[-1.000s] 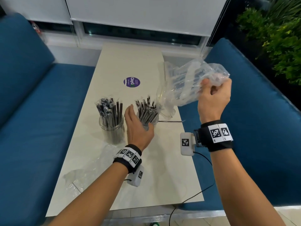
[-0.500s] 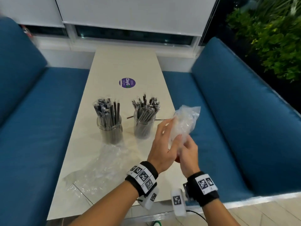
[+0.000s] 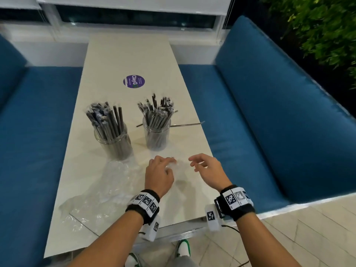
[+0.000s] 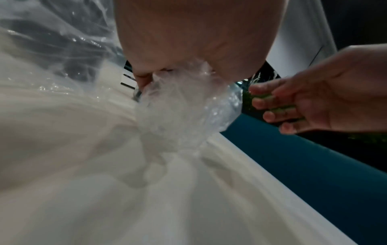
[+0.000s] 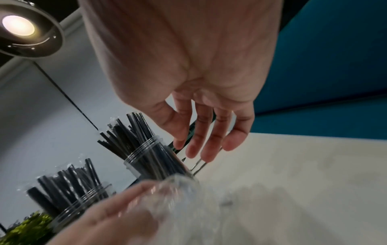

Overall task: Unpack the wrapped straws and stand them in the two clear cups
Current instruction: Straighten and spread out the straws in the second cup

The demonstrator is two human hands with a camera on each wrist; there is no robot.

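Looking down from the head cam: both clear cups stand mid-table, left cup (image 3: 113, 143) and right cup (image 3: 157, 134), each packed w/ dark straws (image 3: 156, 114) upright. One loose straw (image 3: 186, 124) lies flat on the table (image 3: 127, 53) behind the right cup, so the job looks nearly done, not fully. Left hand (image 3: 159, 173) sits palm-down on a crumpled clear bag (image 3: 178, 167) just in front of the cups; right hand (image 3: 209, 168) hovers beside it, fingers relaxed, holding nothing. Hands near each other, not touching. A flattened clear wrapper (image 3: 100, 189) lies left of the left wrist.

Left wrist cam: left hand's fingers (image 4: 144, 77) curl round the bag (image 4: 184, 112), bunching it vs. the tabletop. Right hand (image 4: 326, 92) shows at the side, fingers loose & empty.

Right wrist cam: right hand (image 5: 201, 102) spread open above the table, nothing in it; both cups (image 5: 146, 159) of straws behind, bag (image 5: 188, 199) blurred at the bottom.

Doing it well, imo: keep the bag squashed small & park it w/ the other wrapper, away from the cups, since a stray swipe could tip them. Then send the free right hand for the stray straw, lift by one end, drop it vertical into the roomier cup.
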